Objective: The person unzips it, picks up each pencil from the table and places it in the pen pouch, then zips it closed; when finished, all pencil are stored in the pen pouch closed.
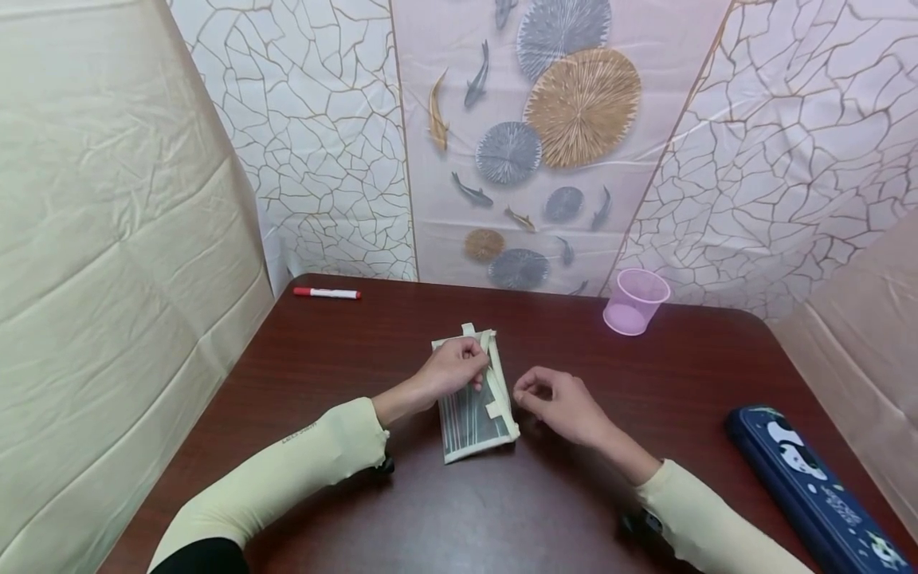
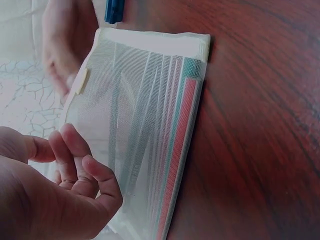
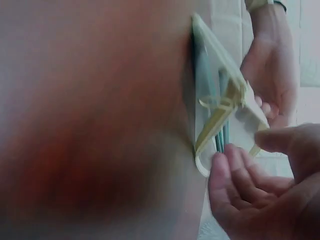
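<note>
A clear mesh zip pouch with cream edging lies on the table, with several slim coloured sticks visible through it. My left hand is over its upper part and pinches the cream zip edge, which is raised from the table. In the right wrist view the pouch gapes at its zip side. Just right of that side, my right hand has loosely bent fingers and nothing in its grasp. In the left wrist view, a red strip and a green strip show along the pouch's lower edge.
A red-and-white marker lies at the table's back left. Toward the back right stands a pink translucent cup. A dark blue pencil case with cartoon prints lies along the right side. Patterned cloth hangs behind the brown table.
</note>
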`<state>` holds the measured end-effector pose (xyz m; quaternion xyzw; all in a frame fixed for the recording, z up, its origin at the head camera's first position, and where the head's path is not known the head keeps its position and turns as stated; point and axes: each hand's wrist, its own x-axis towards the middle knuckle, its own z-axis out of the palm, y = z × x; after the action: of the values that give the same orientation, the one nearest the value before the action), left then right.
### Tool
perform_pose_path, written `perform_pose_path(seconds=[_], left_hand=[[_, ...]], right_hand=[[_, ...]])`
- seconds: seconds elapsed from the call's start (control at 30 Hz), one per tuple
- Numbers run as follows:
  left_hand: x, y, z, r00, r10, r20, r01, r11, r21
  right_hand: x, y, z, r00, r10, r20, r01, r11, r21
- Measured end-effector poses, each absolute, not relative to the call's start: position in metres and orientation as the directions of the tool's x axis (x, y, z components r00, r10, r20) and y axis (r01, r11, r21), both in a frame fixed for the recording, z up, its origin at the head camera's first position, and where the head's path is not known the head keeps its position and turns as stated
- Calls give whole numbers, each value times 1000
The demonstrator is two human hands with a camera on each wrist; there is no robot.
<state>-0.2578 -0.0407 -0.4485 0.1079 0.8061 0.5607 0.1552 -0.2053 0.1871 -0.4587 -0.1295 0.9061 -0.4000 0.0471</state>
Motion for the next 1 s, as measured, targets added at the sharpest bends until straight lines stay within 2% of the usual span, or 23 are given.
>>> perform_pose_path(seconds=[0.13,0.27,0.7,0.83,1.0], left_hand=[[-259,-43,-448,-933,335,-132,-4,356,934],[-259,-45,-448,-934,331,-132,-8,351,937],[-262,-45,-451,-942,317,-107,2,327,945],[-255,-46,-455,-941,336,-42,110,420,901],[-237,-47,-458,-886,452,100,367,555,746]], right_hand=[[-189,188,-463,-927,-375,13,-286,684,-672],[-179,185,-465,-909,-415,35,-331,672,-662],[-177,182,-467,-918,-395,26,-289,623,-727],[-178,183,-467,-919,-393,32,-291,622,-727],[-177,183,-464,-917,-398,38,-303,630,-715]])
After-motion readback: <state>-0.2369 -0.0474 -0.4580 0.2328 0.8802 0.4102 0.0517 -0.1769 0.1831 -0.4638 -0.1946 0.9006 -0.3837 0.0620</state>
